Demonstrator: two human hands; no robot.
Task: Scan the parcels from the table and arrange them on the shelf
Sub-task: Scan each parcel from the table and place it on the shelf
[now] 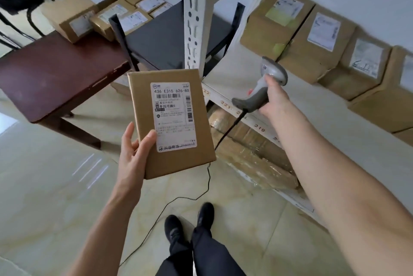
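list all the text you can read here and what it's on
"436 E315 626-80": label on the parcel in the left hand.
"冬玛可购5": same label.
"221", "219": front edge of the shelf.
Labels on the shelf parcels and table parcels: too blurred.

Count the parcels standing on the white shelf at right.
4 in a row along the wall: first, second, third, fourth. More may continue past the right edge.

Both forearms bare from where I see them; no sleeves, watch or rings visible on the left hand [131, 155] or right hand [273, 97]. Dark trousers [201, 253], creased at the shins. Black shoes [174, 228], matte, details blurred.
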